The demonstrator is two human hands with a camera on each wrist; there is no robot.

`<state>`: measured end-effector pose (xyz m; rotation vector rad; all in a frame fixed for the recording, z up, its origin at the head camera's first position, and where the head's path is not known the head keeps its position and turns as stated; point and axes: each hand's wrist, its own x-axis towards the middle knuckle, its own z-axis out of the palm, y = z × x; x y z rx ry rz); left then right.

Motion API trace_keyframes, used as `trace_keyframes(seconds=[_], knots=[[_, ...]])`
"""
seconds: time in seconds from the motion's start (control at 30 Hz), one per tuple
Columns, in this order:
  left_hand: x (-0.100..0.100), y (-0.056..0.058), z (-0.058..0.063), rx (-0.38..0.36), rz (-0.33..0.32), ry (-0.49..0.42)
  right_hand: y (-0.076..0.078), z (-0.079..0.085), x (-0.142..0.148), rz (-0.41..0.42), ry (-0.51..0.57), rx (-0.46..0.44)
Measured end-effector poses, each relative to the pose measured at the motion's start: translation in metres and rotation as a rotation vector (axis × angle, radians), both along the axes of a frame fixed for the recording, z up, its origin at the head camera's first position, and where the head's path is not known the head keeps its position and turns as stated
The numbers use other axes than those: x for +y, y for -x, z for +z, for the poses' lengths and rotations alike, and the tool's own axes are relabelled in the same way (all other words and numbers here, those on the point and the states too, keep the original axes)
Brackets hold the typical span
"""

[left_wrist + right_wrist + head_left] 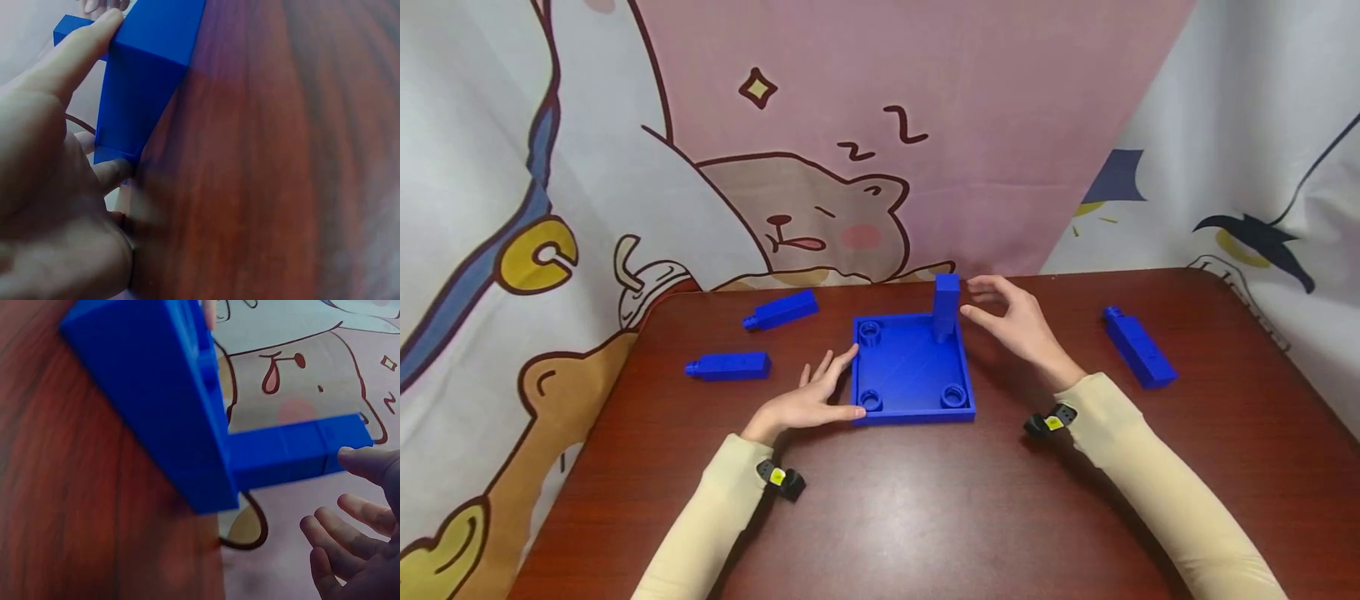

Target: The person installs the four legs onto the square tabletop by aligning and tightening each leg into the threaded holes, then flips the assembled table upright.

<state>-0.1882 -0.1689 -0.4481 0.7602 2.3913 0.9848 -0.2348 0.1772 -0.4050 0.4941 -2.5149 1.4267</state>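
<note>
A square blue tray-like base (pixel 910 367) with raised edges and round threaded sockets in its corners lies on the table. My left hand (pixel 801 406) rests against its near left corner, thumb on the rim and extended fingers along the left wall. In the base's far right corner stands an upright blue square leg (pixel 947 304). My right hand (pixel 1018 325) is just right of this leg, fingers spread and holding nothing. In the right wrist view its thumb (pixel 362 461) overlaps the leg's end; whether they touch, I cannot tell.
Two loose blue legs with threaded ends, one farther back (pixel 782 310) and one nearer (pixel 730 366), lie left of the base. Another leg (pixel 1141 347) lies at the right. Behind the brown wooden table (pixel 925 517) hangs a cartoon-printed curtain (pixel 1000 125).
</note>
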Motion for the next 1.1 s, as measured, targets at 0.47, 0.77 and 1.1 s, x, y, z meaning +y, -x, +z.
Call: trace_keyframes(seconds=[0.47, 0.77, 1.1], knots=[[-0.001, 0.002, 0.0, -0.01, -0.02, -0.002, -0.007, -0.011, 0.056, -0.102, -0.18, 0.049], [-0.003, 0.001, 0.0, -0.006, -0.018, -0.007, -0.021, -0.006, 0.09, -0.14, -0.278, 0.052], [-0.003, 0.0, 0.0, -0.009, -0.014, -0.008, -0.04, -0.005, 0.131, -0.21, -0.343, 0.017]])
